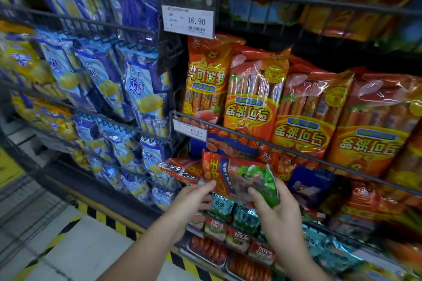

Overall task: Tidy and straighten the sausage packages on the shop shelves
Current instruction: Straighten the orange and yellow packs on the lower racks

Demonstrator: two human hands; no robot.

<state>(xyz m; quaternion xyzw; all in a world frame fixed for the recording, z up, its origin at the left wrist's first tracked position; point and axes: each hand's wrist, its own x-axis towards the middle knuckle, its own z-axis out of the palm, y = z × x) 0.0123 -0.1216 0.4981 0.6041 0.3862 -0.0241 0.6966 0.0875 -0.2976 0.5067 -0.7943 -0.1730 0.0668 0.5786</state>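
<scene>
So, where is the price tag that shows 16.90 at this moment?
In the head view the 16.90 price tag hangs upper centre from the black wire rail, directly above the leftmost upright orange sausage package and right of the blue packages.

Lower right shelf packages (365,223) motion-blurred, labels illegible; small print on upper price tag (188,21) unreadable.

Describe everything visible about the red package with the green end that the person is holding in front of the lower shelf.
The red package is a glossy, crinkled plastic bag, red with yellow characters, a dark blue band and a green patch at its right end. It is held tilted, lengthwise roughly sideways, in front of the wire shelf rail. The right hand grips its green end, thumb on the front; the left hand touches its lower left edge with the fingertips. Its contents are not visible, and motion blur hides the fine print.
</scene>
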